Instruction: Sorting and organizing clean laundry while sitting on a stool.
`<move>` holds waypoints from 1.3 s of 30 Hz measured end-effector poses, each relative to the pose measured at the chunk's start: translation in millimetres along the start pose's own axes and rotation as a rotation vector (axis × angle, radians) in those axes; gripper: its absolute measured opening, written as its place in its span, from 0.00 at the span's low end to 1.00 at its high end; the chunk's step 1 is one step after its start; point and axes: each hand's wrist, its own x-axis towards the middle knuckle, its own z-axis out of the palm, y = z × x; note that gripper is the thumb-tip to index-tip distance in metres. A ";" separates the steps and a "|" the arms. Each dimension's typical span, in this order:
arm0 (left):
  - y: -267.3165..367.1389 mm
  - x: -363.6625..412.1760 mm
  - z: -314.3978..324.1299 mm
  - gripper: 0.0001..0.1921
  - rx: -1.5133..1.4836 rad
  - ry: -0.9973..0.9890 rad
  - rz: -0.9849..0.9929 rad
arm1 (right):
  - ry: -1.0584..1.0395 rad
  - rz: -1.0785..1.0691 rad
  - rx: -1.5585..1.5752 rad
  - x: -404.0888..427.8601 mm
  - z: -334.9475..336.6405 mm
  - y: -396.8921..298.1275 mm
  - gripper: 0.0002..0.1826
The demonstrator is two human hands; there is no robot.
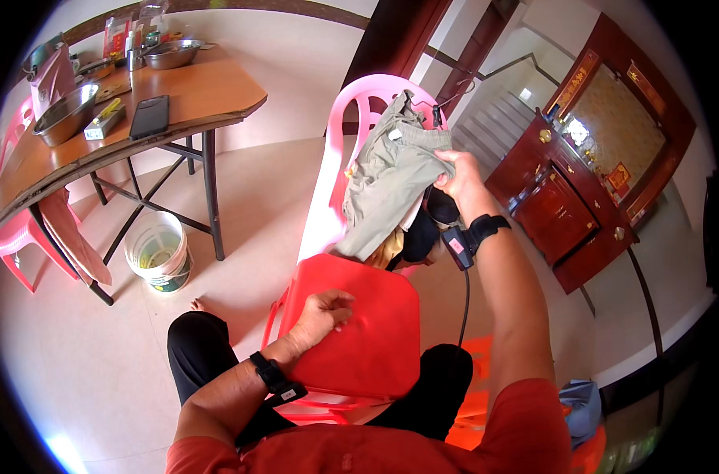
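Observation:
My right hand (461,175) grips the edge of a grey-green garment (389,178) with an elastic waistband, seemingly a pair of trousers or shorts. The garment drapes over a pink plastic chair (335,121) in front of me. Beneath it hang other clothes, among them a dark cloth (420,237) and a yellowish cloth (389,250). A red plastic stool (377,338) stands between my knees. Over its seat is my left hand (324,317), holding nothing, its fingers loosely bent; whether it touches the seat I cannot tell.
To the left, a wooden table (217,80) bears a phone (150,117), metal bowls (172,54) and a small box (104,123). A white bucket (156,246) sits on the floor by its legs. A dark red cabinet with a mirror (555,213) stands at the right.

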 end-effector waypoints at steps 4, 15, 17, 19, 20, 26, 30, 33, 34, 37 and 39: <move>1.7 1.2 2.2 0.14 -0.007 0.007 0.008 | -0.048 -0.012 0.009 0.7 -0.3 -13.9 0.07; 2.4 -0.5 2.7 0.13 -0.017 0.012 -0.009 | -0.092 -0.102 0.172 12.4 31.1 -65.2 0.09; 1.3 -1.5 2.0 0.12 -0.032 0.024 -0.010 | -0.101 -0.127 0.165 10.2 36.7 -76.4 0.09; 0.4 -2.7 1.9 0.12 -0.060 0.015 -0.001 | -0.126 -0.195 0.165 6.7 40.8 -90.3 0.10; -1.2 -2.1 1.3 0.12 -0.060 0.019 -0.003 | -0.137 -0.269 0.195 5.6 45.9 -96.9 0.10; -1.4 0.1 3.1 0.14 -0.064 0.006 0.005 | -0.158 -0.498 0.084 -9.3 23.2 -142.3 0.10; -0.8 2.3 3.9 0.14 -0.051 -0.005 0.019 | -0.153 -0.593 -0.016 -58.6 -11.3 -150.7 0.10; -4.1 3.4 2.1 0.16 -0.030 -0.004 0.051 | -0.217 -0.655 -0.076 -107.3 -41.6 -132.7 0.10; -5.5 3.9 -0.2 0.18 -0.023 -0.001 0.067 | -0.220 -0.746 -0.119 -123.5 -50.1 -123.9 0.10; -1.7 5.3 1.7 0.26 -0.037 0.043 0.117 | -0.035 -1.209 -0.718 -181.8 -83.3 -101.9 0.12; 8.7 0.9 3.6 0.29 -0.048 0.056 0.101 | -0.086 -0.844 -0.257 -232.5 -86.9 -86.9 0.15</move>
